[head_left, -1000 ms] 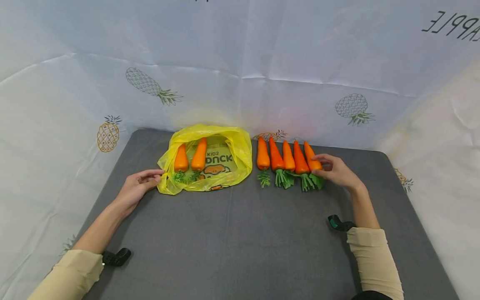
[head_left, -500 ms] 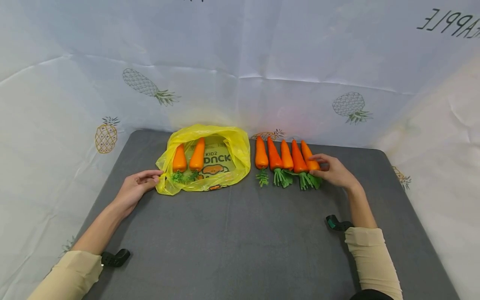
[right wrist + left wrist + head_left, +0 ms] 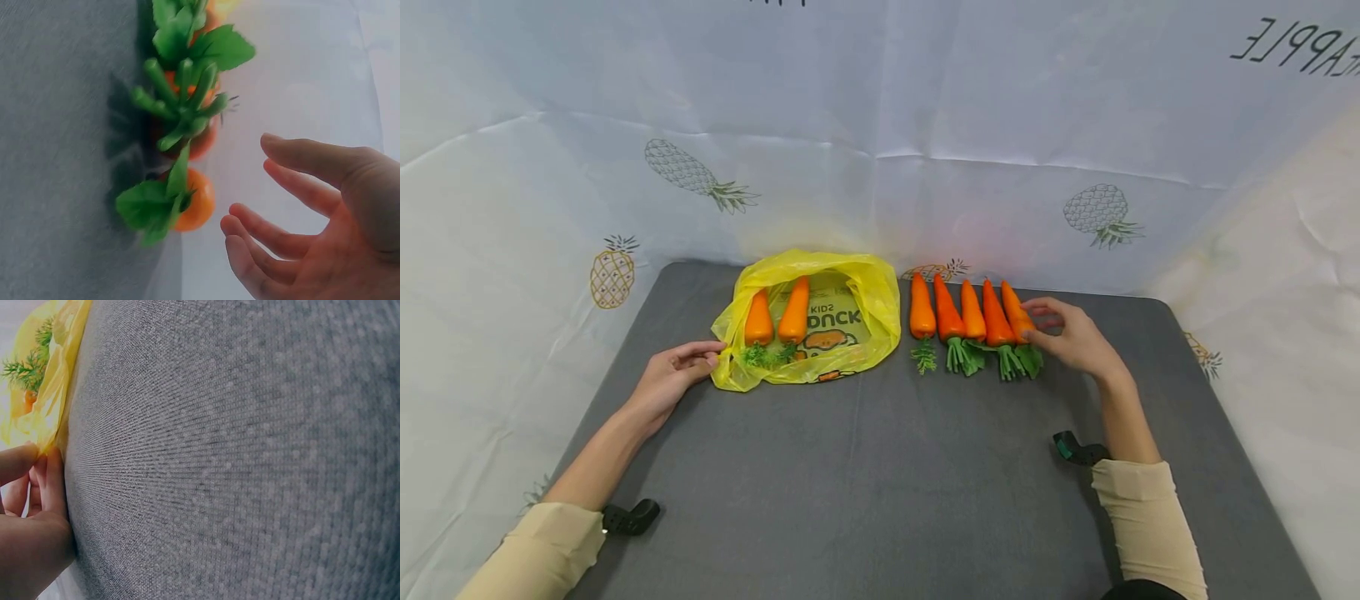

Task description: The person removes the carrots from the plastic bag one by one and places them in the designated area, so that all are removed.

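Observation:
A yellow plastic bag [image 3: 880,296] with printed lettering lies with its mouth spread wide. My left hand [image 3: 673,377] pinches its near left edge between thumb and fingers; the left wrist view shows the gathered plastic [image 3: 47,434] at the fingertips. Inside lie two carrots, a shorter one [image 3: 758,323] and a longer one [image 3: 795,312], leafy ends toward me. Right of the bag, several more carrots form a row. At its right end lies a carrot [image 3: 199,201] with flat green leaves. Beside it my right hand [image 3: 331,231] has its fingers parted and holds nothing.
The grey table [image 3: 850,483] carries the bag and the row near its back edge. A white cloth [image 3: 880,108] printed with pineapples hangs behind and at both sides. Black wrist devices, left [image 3: 632,517] and right [image 3: 1078,450], stick out inward from the forearms.
My right fingers have come off the rightmost carrot and spread a little apart beside it. The left hand keeps its pinch on the bag; the bag and carrots hold their places.

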Demonstrator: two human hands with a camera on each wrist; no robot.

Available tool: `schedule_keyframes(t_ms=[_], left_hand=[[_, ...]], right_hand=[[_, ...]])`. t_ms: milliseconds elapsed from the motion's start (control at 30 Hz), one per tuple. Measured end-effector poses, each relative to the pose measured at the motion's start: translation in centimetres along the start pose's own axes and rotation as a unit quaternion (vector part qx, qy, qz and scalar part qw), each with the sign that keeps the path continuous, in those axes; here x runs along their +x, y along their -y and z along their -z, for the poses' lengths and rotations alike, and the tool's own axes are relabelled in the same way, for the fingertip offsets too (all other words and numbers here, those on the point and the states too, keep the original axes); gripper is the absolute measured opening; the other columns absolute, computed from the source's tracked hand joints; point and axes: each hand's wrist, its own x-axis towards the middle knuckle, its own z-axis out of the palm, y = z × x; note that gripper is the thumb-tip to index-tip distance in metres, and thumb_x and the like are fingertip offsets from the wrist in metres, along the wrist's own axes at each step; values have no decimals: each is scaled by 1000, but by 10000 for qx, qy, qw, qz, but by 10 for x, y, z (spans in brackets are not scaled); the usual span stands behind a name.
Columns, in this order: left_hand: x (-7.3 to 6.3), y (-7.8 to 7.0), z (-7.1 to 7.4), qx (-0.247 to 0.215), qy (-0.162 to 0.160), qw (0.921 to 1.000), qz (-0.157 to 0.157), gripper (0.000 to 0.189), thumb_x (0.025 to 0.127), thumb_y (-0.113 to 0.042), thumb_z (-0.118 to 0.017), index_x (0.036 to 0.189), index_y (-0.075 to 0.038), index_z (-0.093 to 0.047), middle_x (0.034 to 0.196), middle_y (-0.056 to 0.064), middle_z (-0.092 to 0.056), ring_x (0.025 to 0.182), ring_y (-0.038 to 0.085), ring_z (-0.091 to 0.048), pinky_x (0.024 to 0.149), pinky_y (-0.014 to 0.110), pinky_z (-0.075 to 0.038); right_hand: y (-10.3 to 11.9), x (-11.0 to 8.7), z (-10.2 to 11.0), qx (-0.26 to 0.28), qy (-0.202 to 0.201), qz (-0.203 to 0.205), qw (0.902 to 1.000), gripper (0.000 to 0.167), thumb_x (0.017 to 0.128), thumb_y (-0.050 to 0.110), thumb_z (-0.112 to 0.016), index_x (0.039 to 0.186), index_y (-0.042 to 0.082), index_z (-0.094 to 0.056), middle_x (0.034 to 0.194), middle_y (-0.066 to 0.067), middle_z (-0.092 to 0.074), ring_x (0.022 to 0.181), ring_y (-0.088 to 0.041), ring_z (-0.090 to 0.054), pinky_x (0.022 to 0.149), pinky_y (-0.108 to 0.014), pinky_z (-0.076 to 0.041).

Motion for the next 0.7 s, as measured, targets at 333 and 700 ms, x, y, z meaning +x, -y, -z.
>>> schedule_keyframes(t_ms=[333, 700], left_hand=[[0, -1, 0, 11, 3, 10000, -20, 47, 110, -27, -66, 149, -1, -61, 106, -23, -72, 98, -6, -65, 86, 12, -55], [0, -1, 0, 67, -12, 10000, 16, 49, 111, -28, -65, 151, -1, -59, 107, -23, -71, 98, -6, -65, 86, 12, -55]], right_hand=[[24, 1, -8, -3, -75, -13, 10000, 52, 108, 25, -70, 153, 2, -55, 156, -29, -55, 136, -53, -59, 104, -69, -54], [49, 14, -24, 119, -50, 342, 9993, 47, 108, 24, -70, 149, 4, -60, 150, -27, -61, 128, -46, -64, 101, -65, -56]])
